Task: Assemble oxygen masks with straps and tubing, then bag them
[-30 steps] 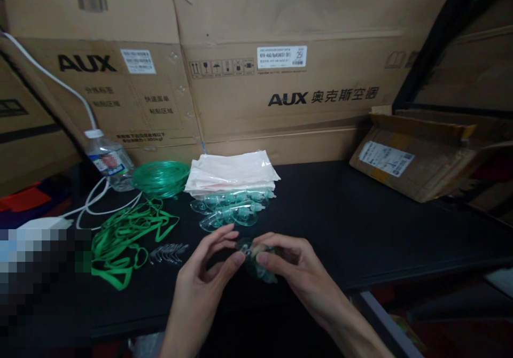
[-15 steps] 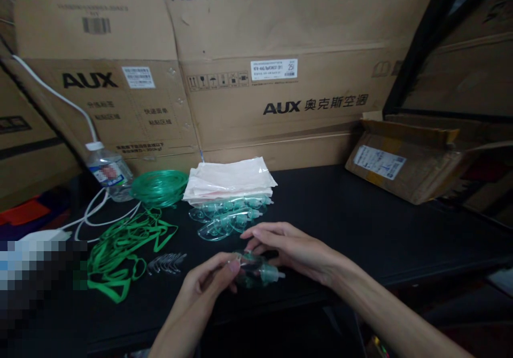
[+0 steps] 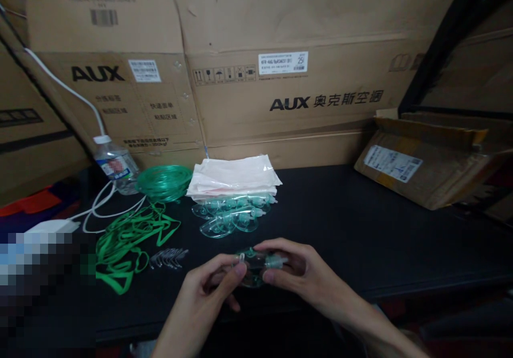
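Fingers (image 3: 225, 261) of the left hand (image 3: 210, 286) are closed in a pinch on the left end of a clear green mask (image 3: 255, 268), which sits between both hands, over the near part of the counter (image 3: 332, 224); those of the right hand (image 3: 302, 270) curve around its other end, thumb and forefinger touching it near the pale connector (image 3: 276, 262). A little beyond the fingers lie more masks (image 3: 230, 223), with white packets (image 3: 236, 176) stacked behind them. Left of the fingers are small shiny strips (image 3: 170, 258), then green straps (image 3: 119, 256); well to their right rests a cardboard box (image 3: 433, 171)
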Available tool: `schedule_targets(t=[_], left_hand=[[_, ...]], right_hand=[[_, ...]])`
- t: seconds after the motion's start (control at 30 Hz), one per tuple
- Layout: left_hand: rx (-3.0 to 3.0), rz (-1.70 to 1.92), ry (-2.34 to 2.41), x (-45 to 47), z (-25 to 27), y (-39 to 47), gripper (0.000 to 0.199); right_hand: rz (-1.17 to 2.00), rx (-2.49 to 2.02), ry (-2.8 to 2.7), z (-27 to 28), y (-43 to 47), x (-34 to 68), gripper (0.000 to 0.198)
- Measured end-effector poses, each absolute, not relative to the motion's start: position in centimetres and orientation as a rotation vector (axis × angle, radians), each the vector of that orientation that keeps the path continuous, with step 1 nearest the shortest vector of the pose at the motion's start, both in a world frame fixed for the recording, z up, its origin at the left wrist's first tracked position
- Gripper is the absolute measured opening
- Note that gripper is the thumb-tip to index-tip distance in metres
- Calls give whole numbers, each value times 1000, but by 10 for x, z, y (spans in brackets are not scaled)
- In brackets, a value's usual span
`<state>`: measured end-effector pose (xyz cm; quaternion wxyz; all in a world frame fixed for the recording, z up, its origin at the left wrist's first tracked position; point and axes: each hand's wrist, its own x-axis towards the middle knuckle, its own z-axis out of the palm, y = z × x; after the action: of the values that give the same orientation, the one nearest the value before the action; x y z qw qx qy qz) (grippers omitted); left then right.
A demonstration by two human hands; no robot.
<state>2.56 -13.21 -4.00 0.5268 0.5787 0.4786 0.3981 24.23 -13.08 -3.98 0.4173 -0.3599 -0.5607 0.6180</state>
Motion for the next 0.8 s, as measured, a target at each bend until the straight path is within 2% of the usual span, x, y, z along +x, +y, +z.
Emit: schedule_targets(t=[0.2, 0.37, 0.43, 0.57, 0.67, 0.8], left_hand=[[1626, 1180, 1258, 23, -48, -135, 31], [1842, 1179, 1142, 24, -48, -134, 20], [1749, 1175, 1169, 23, -47, -133, 21], [1481, 1136, 1227, 22, -45, -130, 36], [1545, 1051, 1192, 22, -39, -129, 26], [1536, 986, 1180, 24, -30, -131, 29]], right_hand=[[1422, -925, -1408, -40, -134, 242, 33], [1405, -949, -1427, -40, -133, 242, 34], [1419, -937, -1434, -40, -132, 243, 33], [1405, -881, -1448, -41, -132, 243, 33], [1382, -858, -1452, -40, -133, 243, 35], [1369, -853, -1479, -36, -134, 242, 40]])
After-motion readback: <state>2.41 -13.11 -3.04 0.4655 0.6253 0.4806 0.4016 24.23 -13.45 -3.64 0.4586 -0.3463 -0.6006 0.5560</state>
